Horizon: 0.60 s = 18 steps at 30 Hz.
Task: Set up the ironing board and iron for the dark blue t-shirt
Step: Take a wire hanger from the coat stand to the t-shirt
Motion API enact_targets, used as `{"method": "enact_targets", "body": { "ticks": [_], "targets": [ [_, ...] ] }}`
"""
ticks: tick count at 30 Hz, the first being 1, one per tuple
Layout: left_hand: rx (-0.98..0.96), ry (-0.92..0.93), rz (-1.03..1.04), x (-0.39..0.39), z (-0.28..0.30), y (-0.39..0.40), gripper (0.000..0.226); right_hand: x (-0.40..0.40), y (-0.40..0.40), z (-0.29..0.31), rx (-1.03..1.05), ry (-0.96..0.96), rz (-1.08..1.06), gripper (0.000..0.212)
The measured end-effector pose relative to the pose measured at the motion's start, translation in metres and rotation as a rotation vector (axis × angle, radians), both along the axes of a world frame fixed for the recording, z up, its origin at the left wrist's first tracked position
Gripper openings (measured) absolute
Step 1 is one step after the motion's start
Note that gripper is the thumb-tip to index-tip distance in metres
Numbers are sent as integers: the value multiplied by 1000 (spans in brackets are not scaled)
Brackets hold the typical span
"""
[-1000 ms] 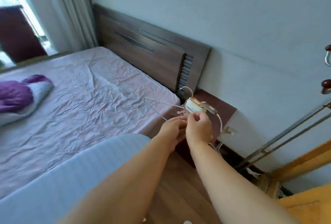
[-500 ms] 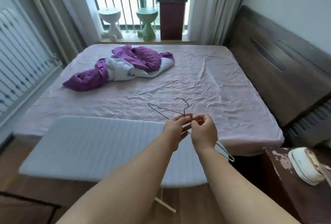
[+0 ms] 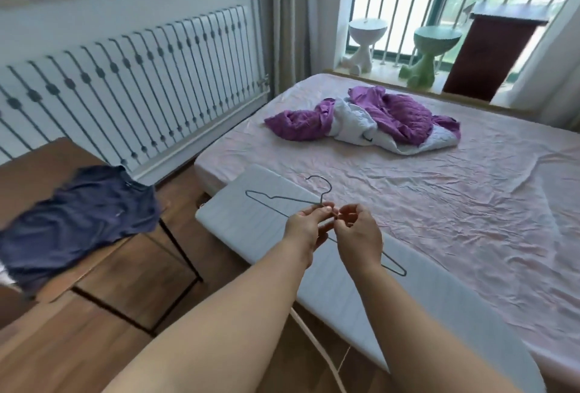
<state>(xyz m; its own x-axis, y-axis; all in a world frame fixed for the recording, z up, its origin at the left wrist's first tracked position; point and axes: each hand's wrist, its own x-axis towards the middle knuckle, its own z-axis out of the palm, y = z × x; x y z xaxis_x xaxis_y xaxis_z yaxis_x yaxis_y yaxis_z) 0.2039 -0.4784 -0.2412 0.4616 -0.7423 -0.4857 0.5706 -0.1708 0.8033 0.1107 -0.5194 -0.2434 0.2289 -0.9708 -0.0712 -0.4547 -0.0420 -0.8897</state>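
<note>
A thin wire hanger [image 3: 276, 199] hangs in the air over the white ironing board [image 3: 251, 223], which stands along the near edge of the bed. My left hand [image 3: 306, 227] pinches the hanger just below its hook. My right hand [image 3: 359, 232] grips the wire beside it, and the hanger's far end sticks out past my right wrist. The dark blue t-shirt [image 3: 78, 220] lies spread on a brown wooden table [image 3: 28, 166] at the left. The iron is out of view.
A bed with a pink sheet [image 3: 455, 204] fills the right side, with a crumpled purple and white cloth [image 3: 370, 119] on it. A white radiator grille [image 3: 125, 94] lines the left wall. Two small figurine stools and a dark cabinet [image 3: 489, 47] stand at the window.
My view has swung left, from the bedside table with the iron to the bed's foot and the t-shirt's table. Both hands carried the hanger along, holding it the same way.
</note>
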Motion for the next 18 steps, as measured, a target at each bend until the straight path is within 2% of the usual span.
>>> {"method": "enact_targets", "body": {
  "ticks": [4,8,18],
  "targets": [
    [-1,7,145,60,-5,14,14,60,4,-13,-44,32,88,19],
    [-9,-6,201,126,-6,30,15,124,15,-16,-58,147,124,14],
    [33,-20,295,273,-9,75,15,277,51,-25,-33,127,207,7]
  ]
}}
